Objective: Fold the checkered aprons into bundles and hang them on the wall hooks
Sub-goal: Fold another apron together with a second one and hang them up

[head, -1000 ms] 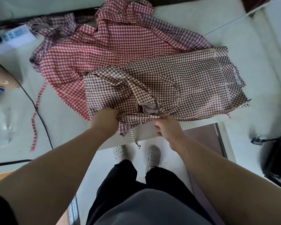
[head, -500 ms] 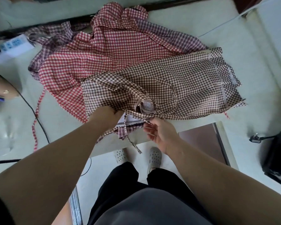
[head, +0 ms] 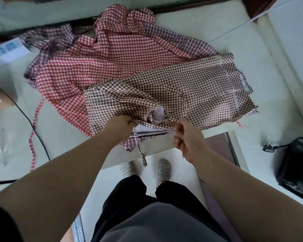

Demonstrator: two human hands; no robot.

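A brown-and-white checkered cotton apron (head: 191, 95) lies partly spread on the pale worktop (head: 208, 28), its near edge bunched up along the worktop's front edge. The left hand (head: 120, 127) has its grip closed into a fist around a gathered fold at that near edge, toward the apron's left corner. The right hand (head: 187, 135), just to the right of the same bunch, has its fingers curled and its grip pinched on a thin strip of the brown apron's hem; thumb and fingertips meet on the cloth. A narrow brown checkered tie strap (head: 141, 151) hangs from the bunch over the worktop's front edge. Behind the brown apron and partly under it lies a rumpled red-and-white checkered apron (head: 103, 58), with a purple-and-white checkered apron (head: 51, 44) under that one, at its far left. A white power strip (head: 7, 48) sits left of the purple apron, and a black cable (head: 37, 135) runs across the worktop left of the red apron.
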